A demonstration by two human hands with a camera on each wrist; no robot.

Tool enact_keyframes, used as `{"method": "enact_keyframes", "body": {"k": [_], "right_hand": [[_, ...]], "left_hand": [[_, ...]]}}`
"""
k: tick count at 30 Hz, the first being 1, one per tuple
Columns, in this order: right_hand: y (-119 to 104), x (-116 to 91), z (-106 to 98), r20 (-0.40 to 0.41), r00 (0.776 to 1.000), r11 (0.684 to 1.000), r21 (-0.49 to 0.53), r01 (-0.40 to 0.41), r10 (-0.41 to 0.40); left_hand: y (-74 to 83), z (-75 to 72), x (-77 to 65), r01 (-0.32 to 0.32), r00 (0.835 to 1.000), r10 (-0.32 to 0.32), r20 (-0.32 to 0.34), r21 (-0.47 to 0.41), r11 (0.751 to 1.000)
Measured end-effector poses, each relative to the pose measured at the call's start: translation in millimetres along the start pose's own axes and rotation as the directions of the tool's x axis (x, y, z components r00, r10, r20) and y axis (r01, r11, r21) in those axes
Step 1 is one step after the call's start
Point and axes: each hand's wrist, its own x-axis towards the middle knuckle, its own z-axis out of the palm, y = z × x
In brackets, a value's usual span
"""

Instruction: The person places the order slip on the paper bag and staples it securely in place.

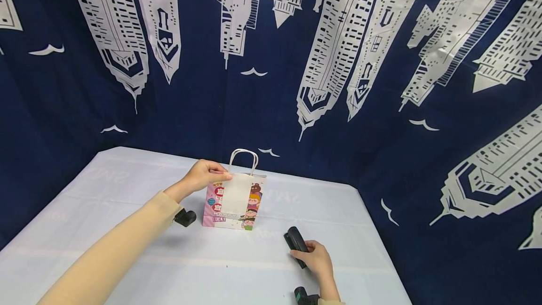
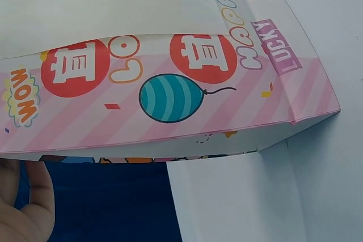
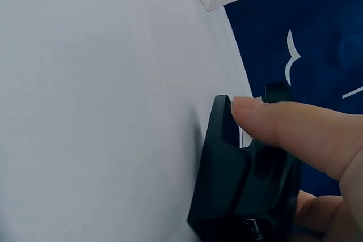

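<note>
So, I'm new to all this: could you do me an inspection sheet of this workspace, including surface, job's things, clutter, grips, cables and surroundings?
Surface: white table, faintly creased.
Job's things: printed bag, upright, handles up; black stapler, nearer the wearer and to the bag's right.
Clutter: one tiny dark speck on the table.
Grips: both a person's bare hands; left grip pinches the bag near its top, right grip holds the stapler.
Cables: nothing seen.
Surroundings: dark blue backdrop with an upside-down city print.
</note>
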Motion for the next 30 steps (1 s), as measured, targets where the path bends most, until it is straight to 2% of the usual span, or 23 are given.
{"method": "enact_keyframes", "body": {"k": [15, 23, 30], "right_hand": [[4.9, 0.9, 5.6, -0.147, 0.989, 0.997, 0.08, 0.006, 0.006], [5.4, 1.8, 4.0, -0.146, 0.989, 0.997, 0.071, -0.003, 0.013], [2.6, 0.3, 7.0, -0.159, 0.987, 1.0, 0.018, 0.018, -0.015]], "left_hand": [[-0.4, -0.1, 0.8, 0.012, 1.0, -0.012, 0.002, 0.008, 1.0], [-1.4, 0.9, 1.3, 0.003, 1.0, -0.003, 0.002, 0.005, 1.0], [0.4, 0.8, -0.2, 0.016, 1.0, -0.016, -0.004, 0.005, 1.0]]}}
